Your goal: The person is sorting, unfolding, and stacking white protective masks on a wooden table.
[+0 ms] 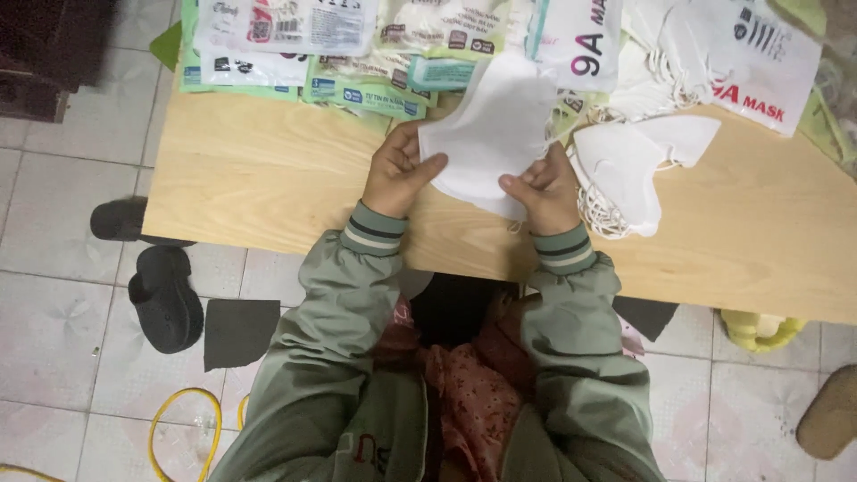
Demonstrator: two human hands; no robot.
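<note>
The flat white folded fabric face mask (489, 125) is pinched at both lower corners, left hand (399, 173) at its eight o'clock, right hand (544, 189) at its five o'clock, long axis running toward one o'clock above the pale wooden tabletop (268, 170).

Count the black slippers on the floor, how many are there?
2. One black slipper lies on the tiles left of the wooden table; another sits partly under its corner. More may be hidden.

We read this as home workroom: low wooden table (268, 170) on tiled floor (54, 295), slippers (165, 299) beside it, mask stack (625, 178), printed packets (357, 54) piled for hand packing.
</note>
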